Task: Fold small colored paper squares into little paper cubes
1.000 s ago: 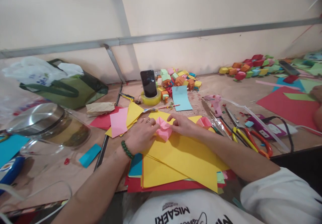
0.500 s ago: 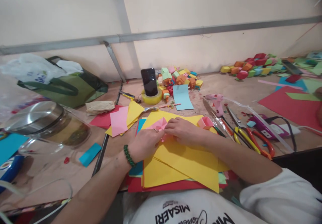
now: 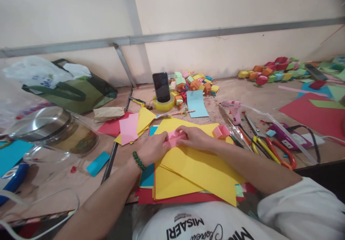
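Note:
Between my two hands is a piece of folded pink paper (image 3: 174,139), held low over a stack of yellow paper sheets (image 3: 199,170). My left hand (image 3: 155,147), with a green bead bracelet at the wrist, grips its left side, fingers closed. On the opposite side my right hand (image 3: 194,138) pinches the paper with thumb and fingertips. The fingers cover part of the folds. Just right of my right hand, a small open pink paper box (image 3: 221,131) rests at the stack's edge.
A phone (image 3: 161,87) stands in a yellow tape roll (image 3: 164,103), beside heaped paper boxes (image 3: 195,83). At right lie a pink glue gun (image 3: 234,110), scissors (image 3: 280,150) and a purple power strip (image 3: 281,135). A glass teapot (image 3: 78,135) and green bag (image 3: 70,92) occupy the left.
My hands have shifted on the pink paper: the right fingers have drawn back to its right side, so more of the folded middle shows. The view has moved slightly.

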Motion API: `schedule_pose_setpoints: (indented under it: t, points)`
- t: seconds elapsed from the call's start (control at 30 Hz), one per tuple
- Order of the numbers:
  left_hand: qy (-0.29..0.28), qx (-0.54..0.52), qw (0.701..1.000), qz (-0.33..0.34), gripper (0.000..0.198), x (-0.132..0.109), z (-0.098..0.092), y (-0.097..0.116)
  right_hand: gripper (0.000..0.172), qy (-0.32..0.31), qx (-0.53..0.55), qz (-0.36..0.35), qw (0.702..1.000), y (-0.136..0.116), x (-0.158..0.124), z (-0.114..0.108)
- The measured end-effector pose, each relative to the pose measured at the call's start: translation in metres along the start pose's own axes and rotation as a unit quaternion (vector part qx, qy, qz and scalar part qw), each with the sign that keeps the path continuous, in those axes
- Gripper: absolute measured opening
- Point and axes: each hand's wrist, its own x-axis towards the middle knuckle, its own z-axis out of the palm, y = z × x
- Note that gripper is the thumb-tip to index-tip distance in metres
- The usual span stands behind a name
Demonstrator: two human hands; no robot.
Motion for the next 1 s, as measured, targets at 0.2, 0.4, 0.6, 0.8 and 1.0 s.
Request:
schedule_pose_setpoints:
  t: [0.2, 0.4, 0.6, 0.8, 1.0]
  points:
    - [-0.047, -0.014, 0.999, -0.02, 0.021, 0.004, -0.003, -0.007, 0.081, 0.005, -0.084, 0.068, 0.994, 0.004, 0.002, 0.001]
    - [-0.046, 0.014, 0.999, -0.008, 0.019, 0.002, -0.003, -0.012, 0.084, -0.017, -0.063, 0.055, 0.996, 0.019, -0.003, -0.02]
    - [-0.028, 0.017, 0.999, 0.014, 0.014, 0.0, -0.001, -0.008, 0.04, 0.012, 0.08, -0.006, 0.997, 0.022, 0.007, -0.02]
    - [0.017, 0.047, 0.99, 0.129, 0.017, -0.009, -0.01, 0.003, 0.031, 0.041, 0.205, -0.046, 0.977, 0.03, 0.017, -0.004]
    - [0.185, -0.211, 0.953, 0.113, 0.027, -0.009, -0.018, -0.01, 0.03, 0.177, 0.211, -0.115, 0.954, 0.025, 0.01, -0.009]
